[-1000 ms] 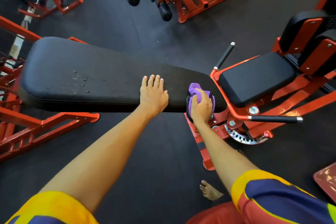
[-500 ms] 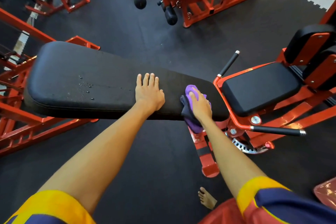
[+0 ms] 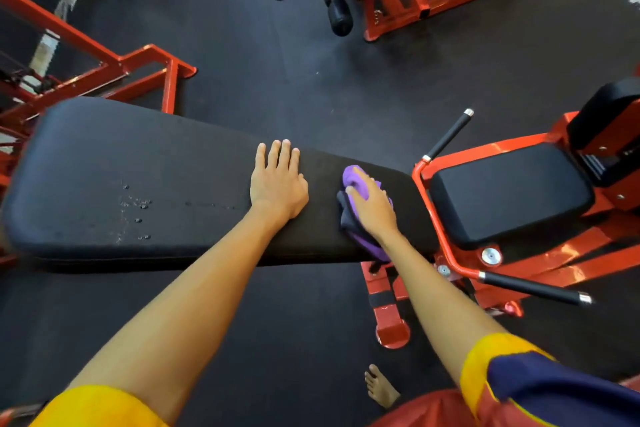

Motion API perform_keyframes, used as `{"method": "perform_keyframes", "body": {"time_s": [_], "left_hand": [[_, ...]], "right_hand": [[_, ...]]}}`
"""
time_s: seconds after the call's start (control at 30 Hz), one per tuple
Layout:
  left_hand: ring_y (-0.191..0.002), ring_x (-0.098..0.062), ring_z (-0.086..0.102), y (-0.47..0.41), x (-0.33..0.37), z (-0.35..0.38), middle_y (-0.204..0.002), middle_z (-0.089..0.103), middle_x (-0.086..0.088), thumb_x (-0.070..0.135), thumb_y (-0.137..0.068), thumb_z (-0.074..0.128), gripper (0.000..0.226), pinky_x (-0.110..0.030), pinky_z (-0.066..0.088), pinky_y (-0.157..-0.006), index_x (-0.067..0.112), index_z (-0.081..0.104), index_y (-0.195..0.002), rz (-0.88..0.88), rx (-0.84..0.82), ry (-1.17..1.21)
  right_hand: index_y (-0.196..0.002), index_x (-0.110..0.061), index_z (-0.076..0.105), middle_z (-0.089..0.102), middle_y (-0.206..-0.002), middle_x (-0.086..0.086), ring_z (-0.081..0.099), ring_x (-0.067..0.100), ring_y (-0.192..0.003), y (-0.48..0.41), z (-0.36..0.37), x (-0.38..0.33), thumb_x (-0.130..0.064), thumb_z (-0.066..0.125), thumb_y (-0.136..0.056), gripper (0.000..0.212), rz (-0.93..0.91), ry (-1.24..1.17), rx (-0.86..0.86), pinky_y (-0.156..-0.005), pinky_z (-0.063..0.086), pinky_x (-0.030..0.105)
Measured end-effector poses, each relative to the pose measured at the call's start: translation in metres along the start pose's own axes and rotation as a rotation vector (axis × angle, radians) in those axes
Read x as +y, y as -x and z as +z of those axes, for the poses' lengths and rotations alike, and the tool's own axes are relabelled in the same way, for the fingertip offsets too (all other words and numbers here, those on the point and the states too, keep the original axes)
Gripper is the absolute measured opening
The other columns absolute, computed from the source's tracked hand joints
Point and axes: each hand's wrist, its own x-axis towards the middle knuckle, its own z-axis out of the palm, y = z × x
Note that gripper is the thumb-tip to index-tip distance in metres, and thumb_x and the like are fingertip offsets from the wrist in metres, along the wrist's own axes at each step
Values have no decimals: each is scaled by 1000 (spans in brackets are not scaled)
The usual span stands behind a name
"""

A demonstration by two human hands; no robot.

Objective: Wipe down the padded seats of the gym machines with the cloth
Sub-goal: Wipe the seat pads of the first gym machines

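A long black padded bench [image 3: 104, 156] runs across the middle of the view, with water droplets [image 3: 136, 204] on its left half. My left hand [image 3: 277, 184] rests flat on the pad with straight fingers. Just to its right, my right hand [image 3: 372, 204] presses a purple cloth [image 3: 353, 180] onto the pad's right end. The cloth's lower corner hangs over the near edge. A smaller black seat pad [image 3: 509, 191] on a red frame sits to the right of the bench.
Red steel frames [image 3: 145, 62] stand at the left and under the bench. Another red machine with black roller pads [image 3: 341, 15] is at the top. Two black handles [image 3: 530, 288] stick out by the small seat. Black rubber floor lies all around; my bare foot [image 3: 381, 388] is below.
My right hand has slid the cloth from the pad's near right edge up onto its top surface. The left hand stays flat in place. The view has shifted down a little.
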Motion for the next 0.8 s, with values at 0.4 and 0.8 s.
{"method": "perform_keyframes", "body": {"time_s": [0.4,0.8], "left_hand": [[-157,-29,0,-8,6,8,-170,3,-11,38,-105,16,63,-53,-1,-125,12,6,-162,-38,61,-18],[-157,-30,1,-10,9,9,-169,4,-13,36,-103,11,65,-53,1,-125,10,5,-162,-44,61,-3]], "right_hand": [[-142,-46,47,52,-144,-7,43,19,-137,-36,-7,14,-51,45,-100,42,-242,54,-121,-124,17,51],[-131,-38,63,57,-141,-19,49,5,-132,-104,9,-76,-35,48,-103,33,-478,22,-277,-111,38,27]]}}
